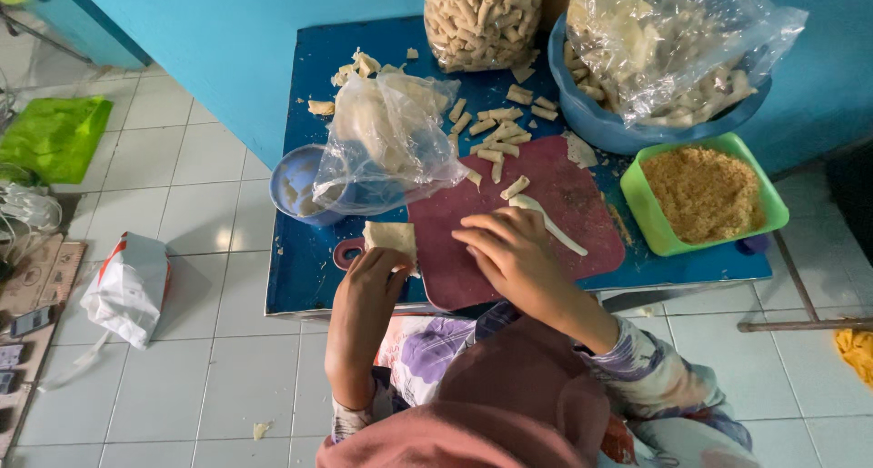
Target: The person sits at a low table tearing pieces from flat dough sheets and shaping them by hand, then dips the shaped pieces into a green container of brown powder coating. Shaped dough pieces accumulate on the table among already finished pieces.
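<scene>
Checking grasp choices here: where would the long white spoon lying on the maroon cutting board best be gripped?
Probably the free handle end of the white spoon, approached from the board's right side, pinching across its width. It lies flat and diagonal; the right hand covers its other side.

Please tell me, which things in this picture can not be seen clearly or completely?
Head view only:
- Right hand: the fingertips curl under, so what they press on the maroon cutting board is hidden.
- Small blue bowl: a clear plastic bag covers most of it.
- Bag of rolled snacks: cut off by the top edge.
- Left hand: hides part of the square wrapper.
</scene>
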